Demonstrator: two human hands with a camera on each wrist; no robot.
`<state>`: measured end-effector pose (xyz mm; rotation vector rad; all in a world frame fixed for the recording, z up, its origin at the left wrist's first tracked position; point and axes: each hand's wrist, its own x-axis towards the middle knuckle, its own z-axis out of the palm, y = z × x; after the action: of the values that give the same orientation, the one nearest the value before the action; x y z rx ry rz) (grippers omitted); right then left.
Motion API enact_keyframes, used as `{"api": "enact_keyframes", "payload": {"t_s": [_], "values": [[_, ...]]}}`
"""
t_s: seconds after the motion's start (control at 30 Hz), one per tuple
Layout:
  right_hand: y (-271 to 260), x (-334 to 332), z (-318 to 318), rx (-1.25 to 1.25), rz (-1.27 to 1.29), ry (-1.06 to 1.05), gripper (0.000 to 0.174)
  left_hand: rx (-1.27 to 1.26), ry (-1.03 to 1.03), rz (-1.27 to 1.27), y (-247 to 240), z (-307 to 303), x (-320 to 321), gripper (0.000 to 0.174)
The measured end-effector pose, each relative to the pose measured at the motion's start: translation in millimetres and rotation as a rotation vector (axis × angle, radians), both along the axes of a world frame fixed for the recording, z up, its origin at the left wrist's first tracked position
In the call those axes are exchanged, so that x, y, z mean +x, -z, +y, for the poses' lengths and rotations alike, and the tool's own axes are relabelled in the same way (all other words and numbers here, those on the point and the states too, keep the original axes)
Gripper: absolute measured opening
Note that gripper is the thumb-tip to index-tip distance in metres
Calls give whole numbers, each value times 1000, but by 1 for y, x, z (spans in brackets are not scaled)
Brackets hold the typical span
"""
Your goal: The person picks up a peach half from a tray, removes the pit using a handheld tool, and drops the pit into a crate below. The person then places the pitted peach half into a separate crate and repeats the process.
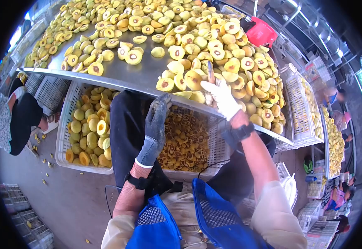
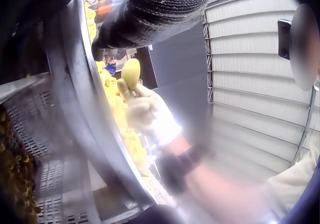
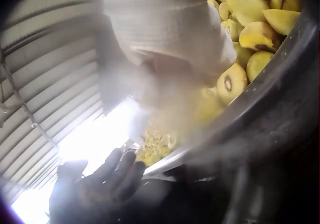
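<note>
My right hand (image 1: 222,96), in a white glove, grips a slim pitting knife (image 1: 210,71) over the heap of halved yellow peaches (image 1: 241,79), its metal tip pointing away from me. In the left wrist view, a yellow peach half (image 2: 131,73) shows at the fingertips of the white glove (image 2: 150,114). My left hand (image 1: 158,118), in a dark grey glove, is at the table's near edge with its fingertips close to the rim. Its fingers (image 3: 117,171) look loosely bent in the right wrist view, and I see nothing in them.
Peach halves spread over the metal table (image 1: 143,79). Below stand a white crate (image 1: 60,143) of halves to the left and a crate (image 1: 216,155) of brown-orange scraps between my knees. A red container (image 1: 261,32) stands at the far right. Another person (image 1: 17,112) sits at left.
</note>
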<state>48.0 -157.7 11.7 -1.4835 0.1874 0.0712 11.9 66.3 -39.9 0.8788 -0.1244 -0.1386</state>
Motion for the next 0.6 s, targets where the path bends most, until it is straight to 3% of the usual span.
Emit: {"api": "enact_keyframes", "payload": {"t_s": [0.13, 0.17, 0.23, 0.27, 0.33, 0.43, 0.5, 0.6], "values": [[-18, -50, 65, 153, 38, -22, 29, 26, -121, -236, 3, -14, -3, 43], [-9, -57, 74, 58, 86, -59, 30, 462, -310, -484, -1, -7, -4, 41], [-7, -73, 97, 66, 65, -139, 30, 458, -357, -428, -12, -1, -12, 44], [-19, -81, 104, -119, 102, -150, 29, 479, -374, -420, -17, 4, -17, 45], [-21, -87, 113, -251, -10, -153, 30, 608, -387, -484, -24, 19, -23, 43], [-32, -96, 121, -510, -142, -183, 29, 541, -422, -476, -15, 22, -25, 43], [-27, -102, 120, -666, -234, -224, 27, -311, -129, 13, -11, 20, -17, 53], [-19, -110, 126, -838, -434, -206, 20, -207, -215, -35, -18, 23, -24, 56]]}}
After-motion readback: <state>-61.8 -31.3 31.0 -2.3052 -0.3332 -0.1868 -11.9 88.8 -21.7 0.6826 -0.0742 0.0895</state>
